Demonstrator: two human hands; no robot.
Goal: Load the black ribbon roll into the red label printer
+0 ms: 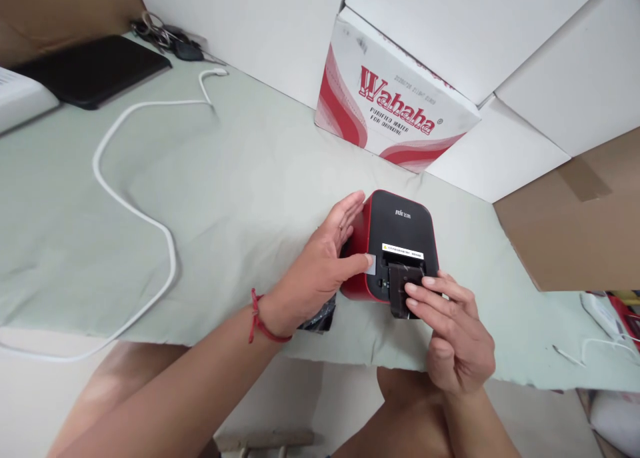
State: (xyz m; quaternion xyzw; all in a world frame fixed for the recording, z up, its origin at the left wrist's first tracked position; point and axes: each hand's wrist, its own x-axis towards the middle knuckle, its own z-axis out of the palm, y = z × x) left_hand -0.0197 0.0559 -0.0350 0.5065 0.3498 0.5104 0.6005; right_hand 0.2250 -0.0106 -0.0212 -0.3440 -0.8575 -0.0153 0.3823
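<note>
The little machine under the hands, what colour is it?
The little machine is black on top with red sides, seen best in the head view.
</note>
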